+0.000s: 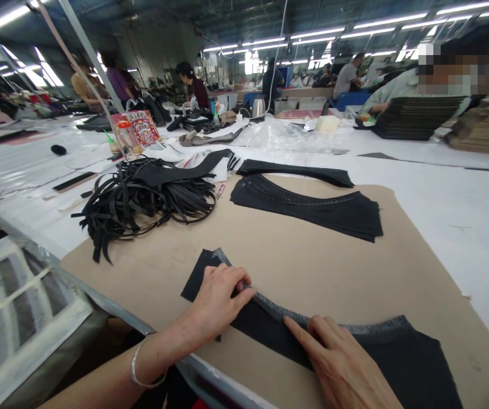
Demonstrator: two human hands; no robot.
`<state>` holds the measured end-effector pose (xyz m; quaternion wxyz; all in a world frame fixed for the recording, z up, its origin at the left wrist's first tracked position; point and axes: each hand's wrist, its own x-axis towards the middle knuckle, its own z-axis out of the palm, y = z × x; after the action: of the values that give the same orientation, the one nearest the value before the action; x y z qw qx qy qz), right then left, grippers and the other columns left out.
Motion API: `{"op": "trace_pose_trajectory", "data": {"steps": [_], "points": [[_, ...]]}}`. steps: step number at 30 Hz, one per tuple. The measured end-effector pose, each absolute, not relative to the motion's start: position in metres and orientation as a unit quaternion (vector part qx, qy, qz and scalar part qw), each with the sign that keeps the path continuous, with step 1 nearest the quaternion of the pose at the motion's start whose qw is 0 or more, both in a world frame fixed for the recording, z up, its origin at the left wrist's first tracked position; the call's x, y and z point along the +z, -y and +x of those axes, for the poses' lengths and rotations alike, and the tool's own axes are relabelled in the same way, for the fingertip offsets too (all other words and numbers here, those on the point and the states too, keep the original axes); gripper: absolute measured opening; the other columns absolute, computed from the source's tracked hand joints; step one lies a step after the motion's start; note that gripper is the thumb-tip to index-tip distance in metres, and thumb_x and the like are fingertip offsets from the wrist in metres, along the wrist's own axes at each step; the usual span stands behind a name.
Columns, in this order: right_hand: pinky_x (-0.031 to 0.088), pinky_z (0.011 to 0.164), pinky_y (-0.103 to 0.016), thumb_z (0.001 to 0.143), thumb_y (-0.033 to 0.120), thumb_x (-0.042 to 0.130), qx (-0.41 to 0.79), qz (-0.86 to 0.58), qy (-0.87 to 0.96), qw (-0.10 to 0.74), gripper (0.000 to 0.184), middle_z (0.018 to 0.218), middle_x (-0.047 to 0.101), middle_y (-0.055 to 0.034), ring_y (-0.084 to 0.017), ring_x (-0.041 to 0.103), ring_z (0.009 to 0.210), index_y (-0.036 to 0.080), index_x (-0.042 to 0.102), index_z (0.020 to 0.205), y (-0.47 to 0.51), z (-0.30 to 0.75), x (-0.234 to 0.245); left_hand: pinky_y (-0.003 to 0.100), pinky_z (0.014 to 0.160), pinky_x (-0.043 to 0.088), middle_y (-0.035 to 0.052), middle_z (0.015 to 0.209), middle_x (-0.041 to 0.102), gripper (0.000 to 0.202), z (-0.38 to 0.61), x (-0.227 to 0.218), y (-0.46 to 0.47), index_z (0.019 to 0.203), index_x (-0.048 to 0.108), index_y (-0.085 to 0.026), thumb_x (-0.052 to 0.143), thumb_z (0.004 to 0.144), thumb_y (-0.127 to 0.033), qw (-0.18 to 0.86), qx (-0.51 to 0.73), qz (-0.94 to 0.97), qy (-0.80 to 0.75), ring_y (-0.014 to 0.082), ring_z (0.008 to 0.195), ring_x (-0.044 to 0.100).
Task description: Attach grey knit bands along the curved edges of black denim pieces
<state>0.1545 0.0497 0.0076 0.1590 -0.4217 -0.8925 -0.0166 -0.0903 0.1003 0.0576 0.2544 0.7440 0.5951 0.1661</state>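
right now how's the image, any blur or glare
Head view, near: left hand, right hand and black cloth fairly crisp; head view, back: ceiling lights glare white, far workers look soft; head view, right: blocky pixels hide the head of one person; head view, left: shiny patches on the white table.

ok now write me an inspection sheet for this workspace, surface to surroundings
Surface: brown sheet on a white-covered table.
Job's things: curved black piece with a grey edge; stacked black pieces beyond it.
Clutter: heap of black strips, patterned red box, clear plastic.
Hands: left hand and right hand both touch the curved piece.
Cables: white cord hanging in the background.
Surroundings: several people, lit ceiling tubes.
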Motion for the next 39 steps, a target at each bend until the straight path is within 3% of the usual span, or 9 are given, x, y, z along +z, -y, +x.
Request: {"op": "trace_pose_trajectory", "data": {"steps": [4, 8, 13, 21, 32, 36, 39], "points": [[0.051, 0.06, -0.027, 0.08, 0.005, 0.041, 0.018, -0.428, 0.887, 0.174, 0.049, 0.08, 0.058, -0.0038, -0.016, 0.057, 0.069, 0.026, 0.06, 0.121, -0.053, 0.151, 0.007, 0.033, 0.079, 0.029, -0.004, 0.076, 0.061, 0.013, -0.09, 0.058, -0.107, 0.078, 0.064, -0.022, 0.063, 0.081, -0.034, 0.288, 0.124, 0.746, -0.587, 0.0166, 0.083, 0.054], [0.052, 0.07, -0.03, 0.082, 0.005, 0.041, 0.055, -0.425, 0.885, 0.182, 0.044, 0.094, 0.062, -0.005, -0.017, 0.058, 0.08, 0.025, 0.063, 0.114, -0.055, 0.149, 0.013, 0.033, 0.079, 0.028, -0.003, 0.079, 0.063, 0.011, -0.093, 0.062, -0.113, 0.072, 0.062, -0.021, 0.063, 0.078, -0.029, 0.292, 0.088, 0.761, -0.572, 0.0185, 0.088, 0.054], [0.052, 0.077, -0.03, 0.078, 0.0, 0.039, 0.058, -0.41, 0.888, 0.201, 0.046, 0.1, 0.064, -0.006, -0.016, 0.058, 0.085, 0.02, 0.063, 0.112, -0.055, 0.147, 0.014, 0.035, 0.083, 0.029, -0.0022, 0.081, 0.064, 0.005, -0.093, 0.066, -0.121, 0.079, 0.06, -0.02, 0.061, 0.075, -0.021, 0.276, 0.072, 0.76, -0.583, 0.0189, 0.086, 0.057], [0.051, 0.073, -0.031, 0.065, -0.001, 0.045, 0.013, -0.404, 0.89, 0.209, 0.055, 0.095, 0.065, -0.0062, -0.019, 0.058, 0.082, 0.019, 0.061, 0.114, -0.052, 0.146, 0.013, 0.038, 0.086, 0.029, -0.0006, 0.082, 0.064, 0.003, -0.089, 0.065, -0.124, 0.077, 0.06, -0.02, 0.061, 0.075, -0.018, 0.252, 0.047, 0.766, -0.59, 0.0186, 0.085, 0.057], [0.049, 0.074, -0.032, 0.062, 0.001, 0.047, -0.046, -0.39, 0.895, 0.212, 0.054, 0.09, 0.066, -0.0022, -0.019, 0.057, 0.081, 0.02, 0.06, 0.111, -0.054, 0.137, 0.016, 0.037, 0.082, 0.028, -0.0004, 0.081, 0.063, 0.005, -0.091, 0.057, -0.125, 0.077, 0.06, -0.02, 0.065, 0.076, -0.021, 0.237, 0.043, 0.773, -0.586, 0.0194, 0.086, 0.055], [0.05, 0.073, -0.032, 0.061, 0.006, 0.051, -0.046, -0.373, 0.902, 0.212, 0.06, 0.099, 0.065, -0.0048, -0.02, 0.056, 0.083, 0.017, 0.057, 0.119, -0.061, 0.109, 0.019, 0.036, 0.081, 0.028, 0.0005, 0.082, 0.063, 0.006, -0.089, 0.057, -0.123, 0.079, 0.059, -0.02, 0.064, 0.077, -0.022, 0.212, 0.031, 0.785, -0.581, 0.0197, 0.086, 0.054], [0.05, 0.069, -0.033, 0.062, 0.009, 0.052, -0.066, -0.383, 0.898, 0.207, 0.057, 0.095, 0.065, -0.0069, -0.02, 0.055, 0.078, 0.012, 0.058, 0.118, -0.066, 0.09, 0.014, 0.037, 0.082, 0.027, -0.0006, 0.084, 0.063, 0.009, -0.093, 0.057, -0.123, 0.084, 0.058, -0.021, 0.064, 0.078, -0.022, 0.196, 0.04, 0.794, -0.574, 0.0193, 0.087, 0.055]]}}
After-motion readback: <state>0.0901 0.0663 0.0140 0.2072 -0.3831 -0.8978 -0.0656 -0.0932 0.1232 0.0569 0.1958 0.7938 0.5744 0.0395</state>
